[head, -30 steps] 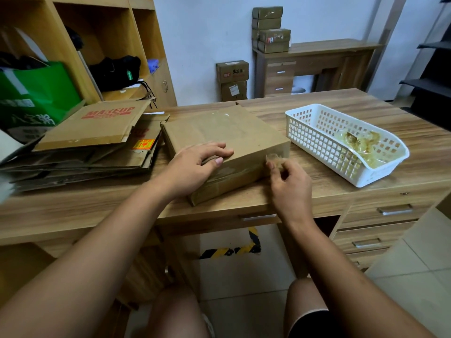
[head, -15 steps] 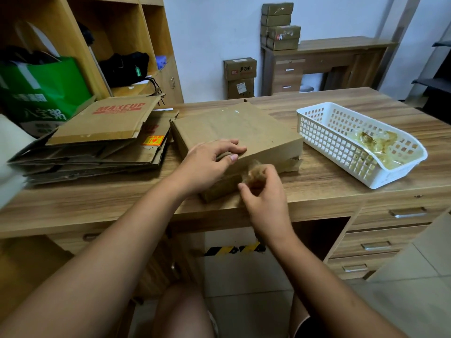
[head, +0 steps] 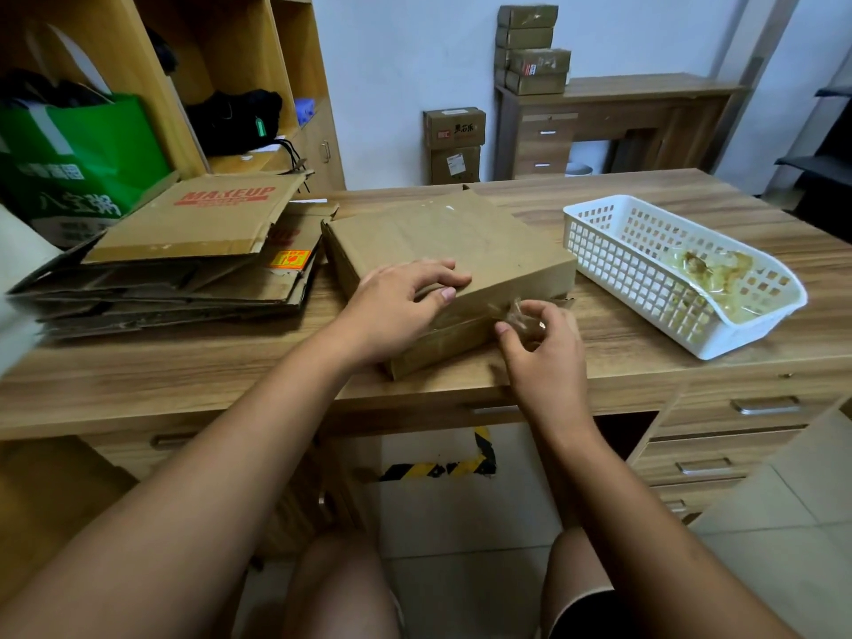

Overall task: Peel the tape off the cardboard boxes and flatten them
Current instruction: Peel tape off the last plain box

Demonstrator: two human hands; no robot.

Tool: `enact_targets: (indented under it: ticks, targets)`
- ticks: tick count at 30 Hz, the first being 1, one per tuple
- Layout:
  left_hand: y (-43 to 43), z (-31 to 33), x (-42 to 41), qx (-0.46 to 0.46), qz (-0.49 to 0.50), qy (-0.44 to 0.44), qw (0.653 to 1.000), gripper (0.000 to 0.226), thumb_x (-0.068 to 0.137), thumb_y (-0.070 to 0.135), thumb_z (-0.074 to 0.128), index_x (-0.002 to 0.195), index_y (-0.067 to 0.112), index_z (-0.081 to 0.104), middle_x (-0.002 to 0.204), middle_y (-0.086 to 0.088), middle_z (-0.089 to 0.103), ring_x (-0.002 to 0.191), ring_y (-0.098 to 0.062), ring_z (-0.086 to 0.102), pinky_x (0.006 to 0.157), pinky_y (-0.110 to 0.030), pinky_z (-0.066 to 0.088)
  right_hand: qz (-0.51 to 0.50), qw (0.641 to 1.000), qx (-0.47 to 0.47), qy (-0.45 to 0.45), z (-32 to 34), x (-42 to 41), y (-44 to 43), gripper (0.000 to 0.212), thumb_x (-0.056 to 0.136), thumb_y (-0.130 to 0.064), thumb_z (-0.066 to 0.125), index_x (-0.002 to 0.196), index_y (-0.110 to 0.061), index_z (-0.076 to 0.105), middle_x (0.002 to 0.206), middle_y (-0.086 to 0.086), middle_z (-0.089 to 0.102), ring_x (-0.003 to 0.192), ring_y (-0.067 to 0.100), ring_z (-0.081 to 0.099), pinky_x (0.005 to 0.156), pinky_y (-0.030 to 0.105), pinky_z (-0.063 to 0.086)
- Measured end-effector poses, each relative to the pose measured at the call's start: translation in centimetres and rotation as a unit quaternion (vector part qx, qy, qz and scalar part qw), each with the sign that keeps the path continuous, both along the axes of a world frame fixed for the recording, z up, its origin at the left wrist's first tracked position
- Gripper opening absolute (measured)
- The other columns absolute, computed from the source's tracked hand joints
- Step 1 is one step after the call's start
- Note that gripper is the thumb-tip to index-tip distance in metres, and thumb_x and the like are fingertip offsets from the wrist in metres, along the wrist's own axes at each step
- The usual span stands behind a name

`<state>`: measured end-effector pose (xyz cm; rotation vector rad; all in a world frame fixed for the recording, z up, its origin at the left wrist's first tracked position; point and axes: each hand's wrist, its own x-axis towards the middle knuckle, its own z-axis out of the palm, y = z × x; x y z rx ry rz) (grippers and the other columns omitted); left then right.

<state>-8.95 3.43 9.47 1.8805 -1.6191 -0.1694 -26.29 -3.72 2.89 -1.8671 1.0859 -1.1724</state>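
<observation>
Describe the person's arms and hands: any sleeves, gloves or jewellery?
Both forearms are bare to the frame edge, with no sleeves in view. The left hand and right hand wear no gloves, rings or watch; the visible nails are short.

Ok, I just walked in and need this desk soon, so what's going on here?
A person seated at the wooden desk is stripping a flat brown cardboard box. The left hand presses down on its top, near the front edge; the right hand pinches a crumpled piece of clear tape at the box's front side. Flattened cardboard boxes are stacked to the left, and a white plastic basket on the right holds wads of peeled tape.
</observation>
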Motion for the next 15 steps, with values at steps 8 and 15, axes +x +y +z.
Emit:
enact_targets:
  ticks: [8,15]
  targets:
    - [-0.2,-0.4,0.1,-0.013,0.004,0.012,1.0,0.031,0.098,0.032,0.056,0.126,0.039,0.066,0.144,0.013,0.055,0.136,-0.005,0.044,0.118,-0.048,0.028,-0.04,0.991,-0.099,0.078,0.0,0.7,0.1,0.016,0.096,-0.015,0.061,0.112,-0.017,0.063,0.097,-0.012,0.055,0.1,0.018,0.053,0.09,0.046,0.05]
    - [-0.9,-0.7,-0.9,-0.018,0.021,0.02,0.999,0.042,0.086,0.044,0.05,0.124,0.038,0.068,0.142,0.011,0.058,0.138,-0.005,0.044,0.119,-0.047,0.026,0.005,0.996,-0.084,0.04,-0.9,1.1,3.4,0.027,0.096,-0.007,0.053,0.121,-0.017,0.059,0.105,-0.01,0.053,0.104,0.015,0.054,0.09,0.038,0.05]
